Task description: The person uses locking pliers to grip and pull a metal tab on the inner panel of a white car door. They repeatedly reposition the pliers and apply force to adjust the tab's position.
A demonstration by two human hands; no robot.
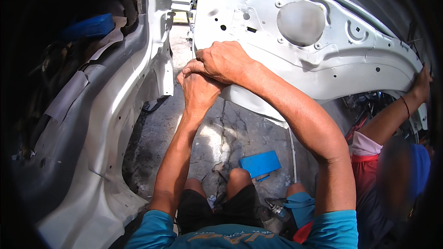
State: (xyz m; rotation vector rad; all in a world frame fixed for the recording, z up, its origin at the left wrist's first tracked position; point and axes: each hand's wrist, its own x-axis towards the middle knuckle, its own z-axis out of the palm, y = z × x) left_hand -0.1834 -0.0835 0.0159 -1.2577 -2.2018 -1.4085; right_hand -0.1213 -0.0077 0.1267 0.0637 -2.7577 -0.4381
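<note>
A white car door, its bare inner panel facing me, stands swung away from the white body frame. My left hand is closed at the lower hinge-side edge of the door. Just above and partly over it, my right hand is closed too, its thumb lying across the left hand. Both hands are pressed together, and their fingers hide whatever they grip. Higher up, a white hinge joins the door and the frame.
At the right, a co-worker's hand touches the door's far edge. On the concrete floor lies a blue box. A spray-gun-like tool lies near my knees. Another blue object rests inside the vehicle at left.
</note>
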